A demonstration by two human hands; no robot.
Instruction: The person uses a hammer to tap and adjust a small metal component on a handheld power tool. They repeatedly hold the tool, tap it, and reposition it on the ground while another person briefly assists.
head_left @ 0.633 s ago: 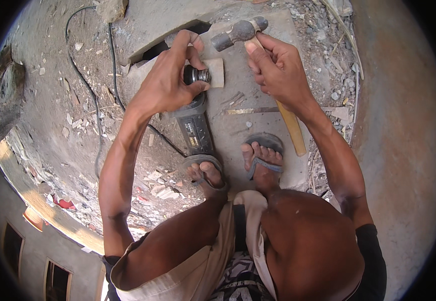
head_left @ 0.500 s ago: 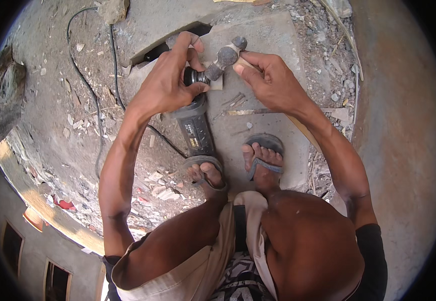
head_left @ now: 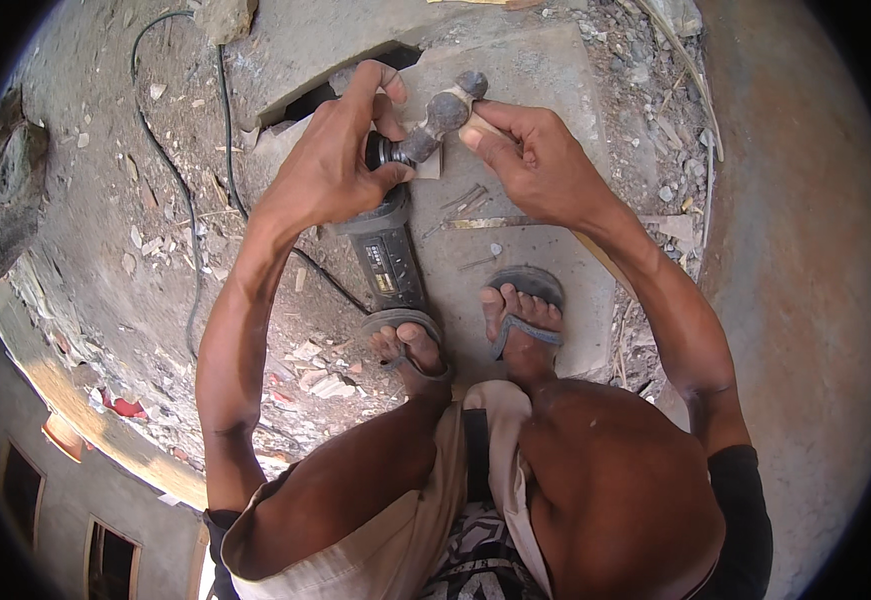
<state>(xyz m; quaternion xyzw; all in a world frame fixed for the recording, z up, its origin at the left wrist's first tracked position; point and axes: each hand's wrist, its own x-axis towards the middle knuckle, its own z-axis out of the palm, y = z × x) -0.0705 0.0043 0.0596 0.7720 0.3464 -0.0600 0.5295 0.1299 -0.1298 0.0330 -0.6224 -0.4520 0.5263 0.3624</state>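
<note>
In the head view, the left hand pinches a small round black-and-silver metal part, its thumb and a bent finger curled around it. This part sits at the top end of a long black power tool, lying on the flat grey concrete slab. The right hand is closed around the pale wooden handle of a grey metal hammer, close up by its head. The hammer's face is right at the silver end; I cannot tell if they touch. A crooked hit could slip and hurt the left thumb. A loose pinch could let the part tip.
</note>
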